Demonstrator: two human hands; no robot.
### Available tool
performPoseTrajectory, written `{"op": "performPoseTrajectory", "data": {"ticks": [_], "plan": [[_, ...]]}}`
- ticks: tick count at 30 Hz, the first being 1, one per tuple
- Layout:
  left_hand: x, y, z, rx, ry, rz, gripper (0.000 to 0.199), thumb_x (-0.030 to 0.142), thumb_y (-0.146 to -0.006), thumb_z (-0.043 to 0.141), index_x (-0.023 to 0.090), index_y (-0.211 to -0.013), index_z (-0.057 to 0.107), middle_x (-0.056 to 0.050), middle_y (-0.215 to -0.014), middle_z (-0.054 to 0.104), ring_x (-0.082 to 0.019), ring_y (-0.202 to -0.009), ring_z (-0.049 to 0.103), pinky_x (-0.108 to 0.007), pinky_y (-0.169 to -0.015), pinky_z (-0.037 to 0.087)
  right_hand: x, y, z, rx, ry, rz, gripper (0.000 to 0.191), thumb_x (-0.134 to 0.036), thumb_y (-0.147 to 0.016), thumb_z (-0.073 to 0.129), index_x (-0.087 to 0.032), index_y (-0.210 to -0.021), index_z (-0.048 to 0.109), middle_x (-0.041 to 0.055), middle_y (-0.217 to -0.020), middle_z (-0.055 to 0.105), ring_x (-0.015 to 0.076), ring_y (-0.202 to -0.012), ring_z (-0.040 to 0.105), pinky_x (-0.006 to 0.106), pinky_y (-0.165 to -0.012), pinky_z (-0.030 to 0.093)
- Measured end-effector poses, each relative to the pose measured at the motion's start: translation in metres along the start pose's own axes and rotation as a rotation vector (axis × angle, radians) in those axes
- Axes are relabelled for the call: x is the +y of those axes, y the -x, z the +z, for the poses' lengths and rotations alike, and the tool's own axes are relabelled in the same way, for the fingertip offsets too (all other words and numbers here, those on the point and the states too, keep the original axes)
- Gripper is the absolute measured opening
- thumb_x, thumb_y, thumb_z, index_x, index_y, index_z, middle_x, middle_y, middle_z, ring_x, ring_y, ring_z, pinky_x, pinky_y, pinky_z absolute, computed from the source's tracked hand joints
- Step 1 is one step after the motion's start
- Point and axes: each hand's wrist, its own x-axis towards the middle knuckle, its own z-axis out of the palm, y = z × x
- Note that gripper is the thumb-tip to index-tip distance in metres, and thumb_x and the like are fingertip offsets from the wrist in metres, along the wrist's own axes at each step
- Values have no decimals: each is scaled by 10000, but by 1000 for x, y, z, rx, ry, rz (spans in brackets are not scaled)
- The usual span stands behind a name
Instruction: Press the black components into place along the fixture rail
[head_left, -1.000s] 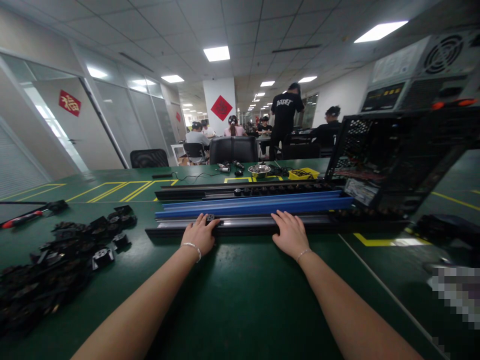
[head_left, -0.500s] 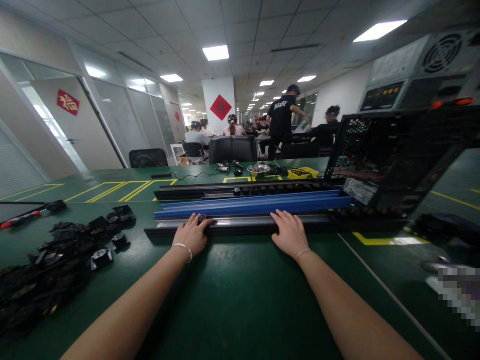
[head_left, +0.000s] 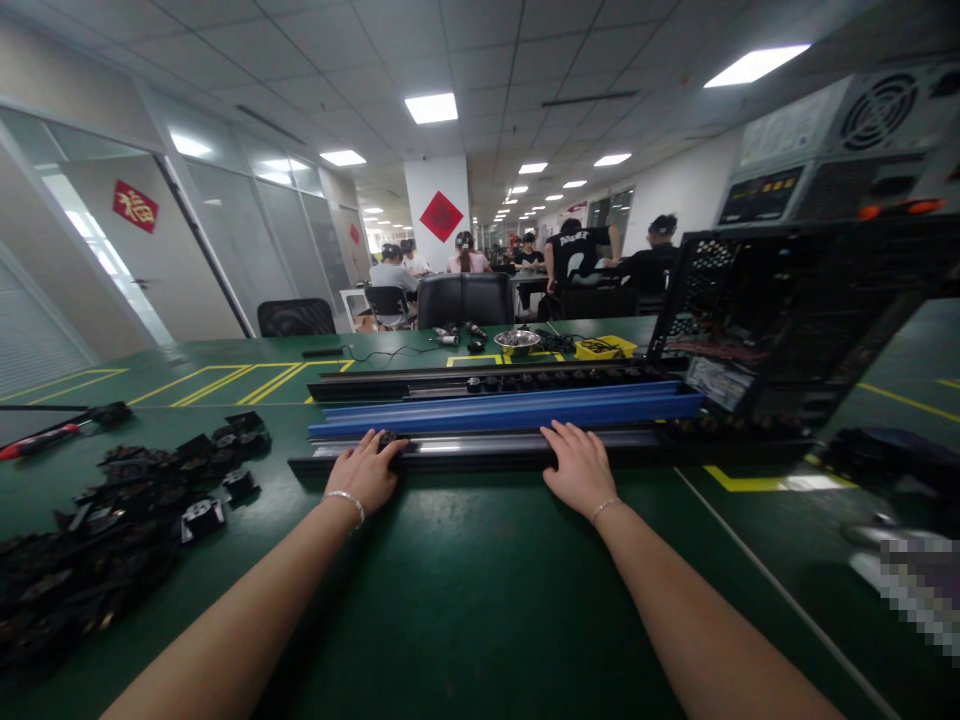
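Observation:
A long black rail (head_left: 472, 446) with a shiny grey inner strip lies crosswise in front of me. Near its left end my left hand (head_left: 363, 474) has thumb and fingers around a small black part (head_left: 388, 439) sitting in the channel; the fingers partly cover it. Farther right, my right hand (head_left: 577, 466) grips the rail, fingers over the top and thumb at the near side. A blue rail (head_left: 502, 405) lies just behind, touching or very close. Toward the right end, several small dark parts (head_left: 720, 427) sit in the black rail.
A pile of black parts (head_left: 112, 530) covers the left side, with a red-handled tool (head_left: 45, 440) beyond. Another black rail (head_left: 360, 386), a metal bowl (head_left: 517, 341) and a yellow tray (head_left: 604, 347) lie farther back. An open computer case (head_left: 787, 310) stands right. People sit behind.
My left hand has moved left along the rail with the small black part. My right hand stays in place. In the background, a person in a black shirt has bent down.

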Motion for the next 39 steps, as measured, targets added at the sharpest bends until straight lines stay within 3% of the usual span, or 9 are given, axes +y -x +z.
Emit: {"op": "performPoseTrajectory", "data": {"ticks": [8,39], "plan": [[-9,1,1,-8,-50,-22,561,285,-735,446,357,-1290,402,-58,-1410,370,-257,-1326,245,-575,-1015,166,0,0,1,9,0,-3,594,-198,-670,471,-219,-1263,468,40,-1361,425,220,-1253,328,430,-1055,173],[-43,5,4,-47,-55,-100,573,293,-734,442,356,-1301,391,-36,-1424,347,-242,-1326,247,-494,-1005,254,0,0,0,2,-6,-4,598,-197,-673,465,-219,-1270,459,44,-1359,427,221,-1254,323,430,-1056,163]]}}
